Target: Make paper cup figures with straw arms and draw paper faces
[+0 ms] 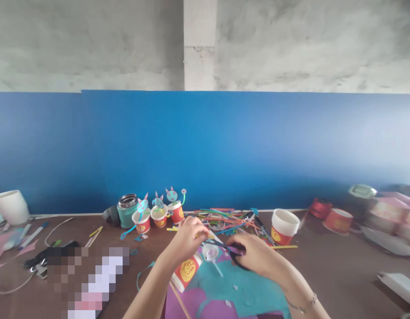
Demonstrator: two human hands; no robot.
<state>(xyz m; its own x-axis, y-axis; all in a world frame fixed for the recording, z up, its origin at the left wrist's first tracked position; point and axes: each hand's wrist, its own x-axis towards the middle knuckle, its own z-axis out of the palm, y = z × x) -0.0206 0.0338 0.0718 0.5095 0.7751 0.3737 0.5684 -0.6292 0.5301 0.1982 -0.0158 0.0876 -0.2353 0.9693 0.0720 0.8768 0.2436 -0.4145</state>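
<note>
My right hand (253,252) is closed around the dark handles of a pair of scissors (238,261), whose blades point left toward my other hand. The fingers of my left hand (189,235) are pinched together near the blade tips, by a small yellow and white piece too unclear to name. Below my left hand, a red and white paper cup (186,272) lies tilted on its side. A small clear round lid or dish (210,252) sits between the hands. Teal paper (244,283) and purple paper (188,303) are spread beneath.
Three cups with blue cat-faced cutouts (171,195) stand at the back, beside a teal flask (127,210). Colourful pipe cleaners or strips (221,221) lie piled behind my hands. Stacked paper cups (284,226) stand to the right. A blue partition (205,150) borders the table.
</note>
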